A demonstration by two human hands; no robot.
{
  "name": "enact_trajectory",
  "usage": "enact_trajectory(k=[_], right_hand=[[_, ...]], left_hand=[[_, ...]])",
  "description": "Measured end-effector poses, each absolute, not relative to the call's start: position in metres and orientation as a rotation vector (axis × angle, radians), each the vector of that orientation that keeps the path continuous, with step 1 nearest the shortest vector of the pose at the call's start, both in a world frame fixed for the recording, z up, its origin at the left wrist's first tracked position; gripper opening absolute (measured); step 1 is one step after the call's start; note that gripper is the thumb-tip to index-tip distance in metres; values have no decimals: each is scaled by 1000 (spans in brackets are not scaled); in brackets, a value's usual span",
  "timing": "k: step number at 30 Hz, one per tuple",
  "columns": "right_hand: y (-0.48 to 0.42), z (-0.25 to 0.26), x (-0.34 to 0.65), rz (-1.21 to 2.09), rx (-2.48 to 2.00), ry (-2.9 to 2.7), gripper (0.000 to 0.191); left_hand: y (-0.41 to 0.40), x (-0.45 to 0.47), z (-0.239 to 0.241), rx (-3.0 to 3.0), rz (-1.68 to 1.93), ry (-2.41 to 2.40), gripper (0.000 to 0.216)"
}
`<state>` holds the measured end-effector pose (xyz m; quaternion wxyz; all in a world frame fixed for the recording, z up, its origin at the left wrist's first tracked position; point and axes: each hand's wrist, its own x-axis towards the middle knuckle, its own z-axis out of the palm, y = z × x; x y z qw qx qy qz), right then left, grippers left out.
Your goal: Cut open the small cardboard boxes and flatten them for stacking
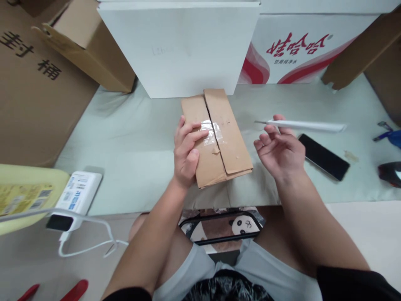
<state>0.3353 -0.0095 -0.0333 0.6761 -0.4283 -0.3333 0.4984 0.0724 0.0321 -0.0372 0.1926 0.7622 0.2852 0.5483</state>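
Observation:
A small brown cardboard box (228, 138) lies on the pale green table cover, its two top flaps joined by clear tape (213, 133). My left hand (186, 150) rests on the box's left side with the fingers laid flat over the tape. My right hand (280, 148) hovers to the right of the box, fingers loosely curled, and holds a long white cutter (303, 125) by its near end. The thin metal tip of the cutter points left toward the box.
A black phone (324, 156) lies right of my right hand. A white box (181, 46) and a red-and-white printed carton (300, 46) stand behind. Brown cartons (37, 79) sit left. A white power bank (78, 194) with cable lies at the front left.

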Motion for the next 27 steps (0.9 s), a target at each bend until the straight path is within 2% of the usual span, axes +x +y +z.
enact_trajectory(k=[4, 8, 16, 21, 27], right_hand=[[-9, -30, 331, 1086, -927, -684, 26], [-13, -9, 317, 961, -937, -748, 30], [-47, 45, 285, 672, -1094, -1166, 19], [-57, 52, 268, 487, -1408, -1367, 17], [-52, 47, 265, 266, -1534, -1578, 8]], left_hand=[[23, 79, -37, 2198, 1529, 903, 46], [13, 89, -37, 2195, 1579, 921, 44], [1, 103, -36, 2161, 1597, 950, 42], [0, 103, -36, 2190, 1584, 959, 44], [2, 103, -37, 2179, 1596, 934, 43]])
